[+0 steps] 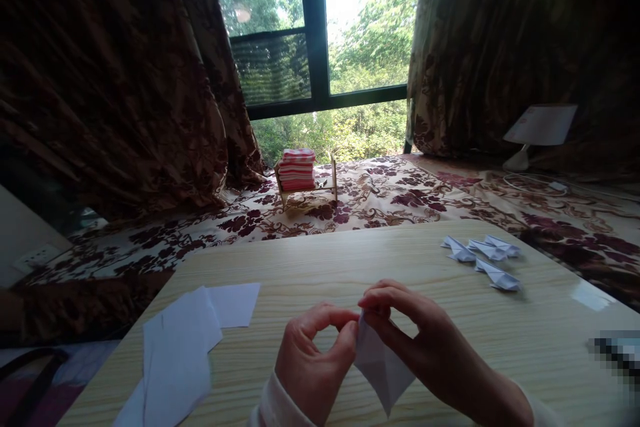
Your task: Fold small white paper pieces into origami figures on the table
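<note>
A partly folded sheet of white paper (pixel 384 367) is held up between my two hands, just above the near middle of the wooden table (pixel 310 267). My left hand (pixel 320 353) pinches its upper left edge between thumb and forefinger. At the top corner, my right hand (pixel 415 327) grips the same paper, thumb and fingers pressed together. The paper hangs down to a point, with crease lines showing. Several small folded paper pieces (pixel 497 275) lie at the far right of the table. Loose white sheets (pixel 177 353) overlap on the left side.
Beyond the table, a patterned cloth (pixel 370 203) bears a small stand with folded pink-and-white cloths (pixel 297 170). A white lamp (pixel 540 127) with a cord stands at the right. Dark curtains flank the window (pixel 315 33). A pixelated object (pixel 620 350) sits at the right edge.
</note>
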Motion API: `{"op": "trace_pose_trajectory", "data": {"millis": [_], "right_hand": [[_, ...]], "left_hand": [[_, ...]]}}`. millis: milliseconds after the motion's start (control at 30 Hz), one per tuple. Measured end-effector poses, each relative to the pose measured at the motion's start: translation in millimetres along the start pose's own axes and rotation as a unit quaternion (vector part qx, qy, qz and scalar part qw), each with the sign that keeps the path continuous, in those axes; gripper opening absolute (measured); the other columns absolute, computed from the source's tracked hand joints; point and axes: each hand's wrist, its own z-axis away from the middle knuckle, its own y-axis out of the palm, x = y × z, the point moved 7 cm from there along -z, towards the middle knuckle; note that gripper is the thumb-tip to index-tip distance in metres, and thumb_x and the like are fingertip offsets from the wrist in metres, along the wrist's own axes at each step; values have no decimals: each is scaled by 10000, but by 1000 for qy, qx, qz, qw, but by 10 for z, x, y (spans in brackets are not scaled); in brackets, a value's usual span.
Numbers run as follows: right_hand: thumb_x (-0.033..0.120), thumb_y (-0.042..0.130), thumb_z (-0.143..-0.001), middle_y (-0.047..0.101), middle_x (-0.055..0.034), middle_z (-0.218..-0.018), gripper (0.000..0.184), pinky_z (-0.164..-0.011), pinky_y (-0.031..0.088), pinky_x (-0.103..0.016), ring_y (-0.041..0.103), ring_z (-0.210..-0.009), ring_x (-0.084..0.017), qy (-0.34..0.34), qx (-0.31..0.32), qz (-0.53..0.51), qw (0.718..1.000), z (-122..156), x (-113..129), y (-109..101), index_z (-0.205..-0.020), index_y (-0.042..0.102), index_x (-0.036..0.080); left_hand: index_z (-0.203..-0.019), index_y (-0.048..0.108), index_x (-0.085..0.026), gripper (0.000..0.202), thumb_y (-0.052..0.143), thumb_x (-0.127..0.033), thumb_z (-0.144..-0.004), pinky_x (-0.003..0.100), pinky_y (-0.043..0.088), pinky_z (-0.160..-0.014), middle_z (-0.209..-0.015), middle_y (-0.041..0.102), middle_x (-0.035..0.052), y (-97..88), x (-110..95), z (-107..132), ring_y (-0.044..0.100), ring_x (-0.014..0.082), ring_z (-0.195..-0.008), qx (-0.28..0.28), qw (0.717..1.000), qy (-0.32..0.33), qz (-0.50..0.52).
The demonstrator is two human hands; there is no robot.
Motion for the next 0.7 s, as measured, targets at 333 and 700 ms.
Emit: {"op": "trace_pose_trajectory", "data": {"millis": [333,700], "right_hand": [[195,553,-817,565,-7,-700,81,-609,434,-241,525,-654,-126,69,40,23,997,1,-108,14,-743,580,174],[253,452,-885,541,-13,-630,294,-573,407,-241,495,-609,-123,52,114,-4,992,-7,34,123,-621,546,165]], "left_hand": [[-639,639,-148,189,558,-270,-757,222,417,-601,-621,615,15,-61,65,10,547,146,-629,-35,999,4,-10],[-570,533,-163,202,540,-269,-743,208,369,-568,-554,474,-31,0,30,36,454,114,-577,-17,999,-7,-38]]}}
